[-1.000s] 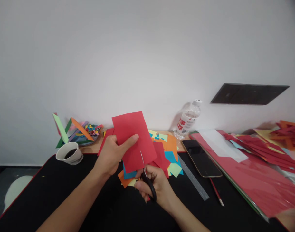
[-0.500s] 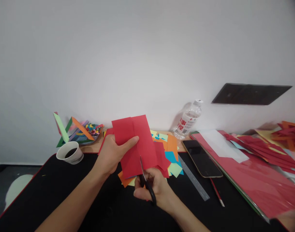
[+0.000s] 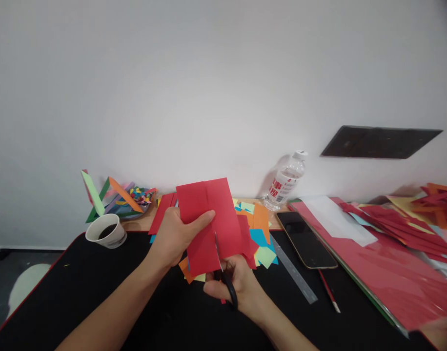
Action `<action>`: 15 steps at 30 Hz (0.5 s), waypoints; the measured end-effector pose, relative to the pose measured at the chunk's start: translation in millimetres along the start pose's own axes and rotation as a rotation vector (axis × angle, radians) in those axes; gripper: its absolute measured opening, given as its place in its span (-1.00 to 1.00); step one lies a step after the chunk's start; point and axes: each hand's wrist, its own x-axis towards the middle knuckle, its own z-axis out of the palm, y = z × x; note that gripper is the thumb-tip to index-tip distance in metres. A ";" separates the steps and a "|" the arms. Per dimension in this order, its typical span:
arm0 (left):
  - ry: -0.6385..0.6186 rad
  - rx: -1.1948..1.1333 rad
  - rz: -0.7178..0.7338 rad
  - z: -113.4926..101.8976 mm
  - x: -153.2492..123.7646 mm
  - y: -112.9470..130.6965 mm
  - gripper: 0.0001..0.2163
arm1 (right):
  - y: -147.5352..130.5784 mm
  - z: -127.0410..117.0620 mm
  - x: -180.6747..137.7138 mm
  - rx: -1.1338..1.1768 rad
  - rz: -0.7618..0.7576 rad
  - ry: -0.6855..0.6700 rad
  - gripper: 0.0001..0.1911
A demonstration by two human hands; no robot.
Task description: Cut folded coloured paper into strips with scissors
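Observation:
My left hand (image 3: 174, 237) pinches a sheet of red paper (image 3: 225, 214) at its left side, thumb lying across the front. The paper is held up over the table and has a cut running in from the top edge. My right hand (image 3: 236, 282) grips black-handled scissors (image 3: 229, 287) below the paper. Their blades point up into the lower edge of the sheet, where a slit shows along the blade. Under and behind the sheet lie more red paper pieces (image 3: 245, 239), along with orange, blue and pale green scraps (image 3: 265, 256); the held sheet hides part of them.
On the left stand a paper cup (image 3: 105, 231) of dark liquid and a plate of colourful scraps (image 3: 143, 197). To the right lie a steel ruler (image 3: 294, 270), a phone (image 3: 306, 240), a pencil (image 3: 329, 291) and a red folder (image 3: 384, 273). A water bottle (image 3: 285, 180) stands by the wall.
The red sheet and my left hand have shifted slightly right and down. The scissor blades now reach into a visible slit at the sheet's lower edge.

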 end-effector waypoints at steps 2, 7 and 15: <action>0.001 0.007 -0.003 0.1 0.2 -0.4 -0.74 | 0.5 -0.2 0.0 0.000 0.004 0.003 -0.55; -0.001 -0.003 -0.007 0.3 1.2 -2.1 -0.74 | 2.1 -0.1 0.8 0.003 -0.017 0.008 -0.54; 0.027 0.012 -0.027 1.1 0.6 0.5 -0.73 | 5.7 -0.1 1.8 0.007 -0.061 0.007 -0.57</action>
